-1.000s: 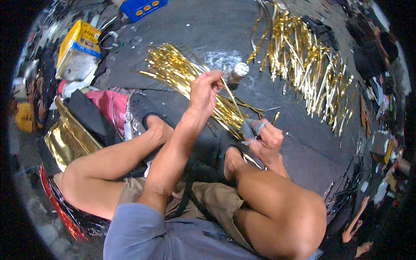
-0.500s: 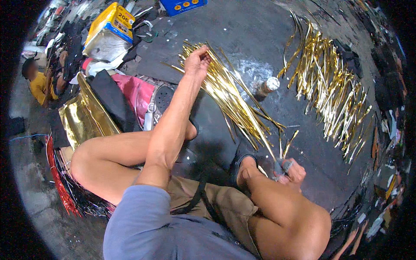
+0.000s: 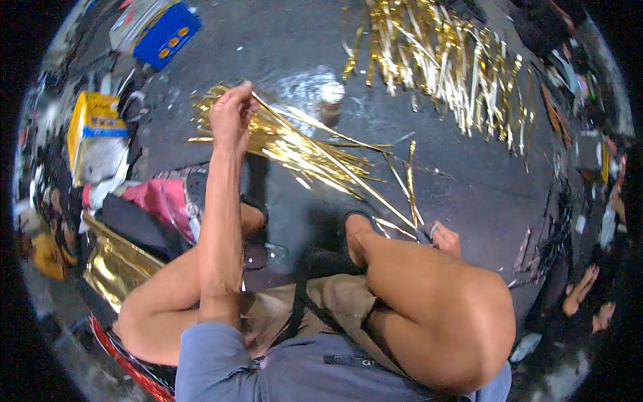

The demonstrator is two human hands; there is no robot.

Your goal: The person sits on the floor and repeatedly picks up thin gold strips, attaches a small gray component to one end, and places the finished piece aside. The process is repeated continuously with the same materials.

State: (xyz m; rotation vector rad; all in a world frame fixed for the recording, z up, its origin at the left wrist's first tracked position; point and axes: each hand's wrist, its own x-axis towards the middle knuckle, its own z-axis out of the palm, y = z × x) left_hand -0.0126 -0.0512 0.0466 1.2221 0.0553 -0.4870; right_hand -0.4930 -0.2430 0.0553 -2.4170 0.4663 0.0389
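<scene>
My left hand (image 3: 233,112) is closed in a pinch on one end of a long gold foil strip (image 3: 315,149). The strip stretches tight and slanting toward my right hand (image 3: 445,240), which is closed beside my right shin. A small dark grey tool (image 3: 423,235) pokes out of the right fist where the strip ends; its kind is hard to make out, and my knee partly hides that hand. Below the stretched strip, a loose bundle of gold foil strips (image 3: 288,153) lies on the dark floor. A few stray strips (image 3: 410,181) lie near the right hand.
A large heap of gold strips (image 3: 445,63) lies at the far right. A blurred can-like container (image 3: 330,100) stands beyond the bundle. At left are a yellow-and-blue tin (image 3: 100,137), a blue box (image 3: 167,37), pink material (image 3: 161,204) and a gold sheet (image 3: 120,264).
The view has turned, so floor things sit differently in the picture. My left hand still pinches the strip's end, and the strip now stands out more clearly from the bundle.
</scene>
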